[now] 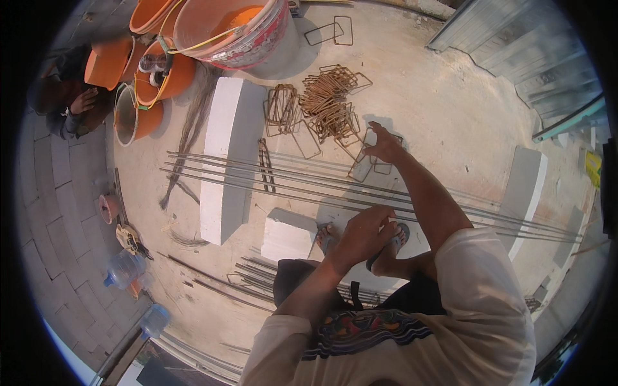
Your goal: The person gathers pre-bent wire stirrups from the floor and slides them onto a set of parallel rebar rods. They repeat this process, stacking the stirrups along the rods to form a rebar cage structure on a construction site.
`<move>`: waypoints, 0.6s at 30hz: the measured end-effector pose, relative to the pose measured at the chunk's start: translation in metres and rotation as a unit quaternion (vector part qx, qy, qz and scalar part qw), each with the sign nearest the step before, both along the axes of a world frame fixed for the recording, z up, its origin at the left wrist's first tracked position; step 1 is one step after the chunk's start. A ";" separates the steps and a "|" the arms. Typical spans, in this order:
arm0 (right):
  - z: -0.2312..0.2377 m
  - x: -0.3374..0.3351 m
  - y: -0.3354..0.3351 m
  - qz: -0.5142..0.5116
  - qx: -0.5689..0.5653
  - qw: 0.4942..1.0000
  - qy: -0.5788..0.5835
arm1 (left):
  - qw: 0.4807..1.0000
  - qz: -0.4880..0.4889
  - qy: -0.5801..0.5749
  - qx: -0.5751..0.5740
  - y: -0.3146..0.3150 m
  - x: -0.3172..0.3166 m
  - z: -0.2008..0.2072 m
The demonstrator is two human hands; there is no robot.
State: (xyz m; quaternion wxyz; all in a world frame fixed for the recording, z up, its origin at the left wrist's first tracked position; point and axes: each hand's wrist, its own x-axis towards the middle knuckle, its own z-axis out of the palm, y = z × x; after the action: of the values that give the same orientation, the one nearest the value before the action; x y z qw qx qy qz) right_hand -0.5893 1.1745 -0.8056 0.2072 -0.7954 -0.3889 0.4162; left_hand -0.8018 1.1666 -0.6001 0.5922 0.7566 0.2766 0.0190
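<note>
Several long steel bars (pixel 296 178) run across a tall white block (pixel 222 135) and another white block (pixel 523 186) at the right. Beyond them lies a heap of rusty rectangular wire stirrups (pixel 327 96). My right hand (pixel 384 144) reaches past the bars, fingers apart, over a few loose stirrups (pixel 381 168) on the floor. On the near side of the bars, my left hand (pixel 365 233) is closed with its fingertips together. What it may hold is too small or hidden to tell. A rusty tool with two long handles (pixel 266 166) lies near the tall block.
A large tub (pixel 228 38) and several orange buckets (pixel 168 80) stand at the far left, beside a crouching person (pixel 77 103). A low white block (pixel 288 233) is by my feet. More bars (pixel 219 283) lie near left; corrugated metal (pixel 508 48) stands far right.
</note>
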 end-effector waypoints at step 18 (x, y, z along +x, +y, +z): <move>-0.041 -0.013 0.029 0.125 0.108 0.958 -0.234 | 0.983 -0.123 0.089 0.100 0.038 -0.018 -0.013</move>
State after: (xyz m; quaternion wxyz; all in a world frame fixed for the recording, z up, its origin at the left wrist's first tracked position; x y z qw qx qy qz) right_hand -0.6020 1.2037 -0.8466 0.1415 -0.7885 -0.5653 0.1969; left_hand -0.8198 1.2041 -0.6134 0.4845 0.8390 0.2295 -0.0936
